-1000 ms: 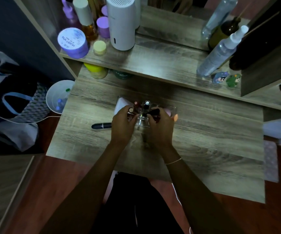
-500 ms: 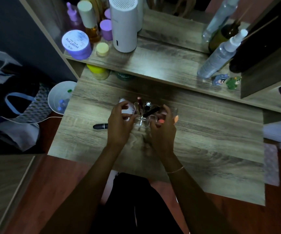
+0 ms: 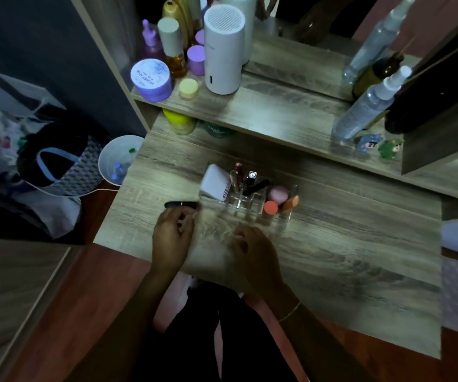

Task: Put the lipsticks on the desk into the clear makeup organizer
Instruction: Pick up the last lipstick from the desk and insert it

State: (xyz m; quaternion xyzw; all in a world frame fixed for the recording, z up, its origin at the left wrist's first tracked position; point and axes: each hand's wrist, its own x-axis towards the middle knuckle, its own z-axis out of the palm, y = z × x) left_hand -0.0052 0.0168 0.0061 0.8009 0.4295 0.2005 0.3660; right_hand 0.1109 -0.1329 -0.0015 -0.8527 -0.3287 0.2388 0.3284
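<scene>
Left hand (image 3: 173, 235) hovers half-open just short of the black lipstick (image 3: 181, 205) — poised to grab it; right hand (image 3: 252, 245) rests loose and empty before the organizer (image 3: 287, 213).

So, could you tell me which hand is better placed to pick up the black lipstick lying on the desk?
Left. The left hand hovers just below the black lipstick, beside the clear organizer; the right hand is farther away.

Matt wood-grain desk (image 3: 332, 244), clear glossy plastic organizer (image 3: 252, 201) (black glossy lipstick (image 3: 181, 205)).
</scene>
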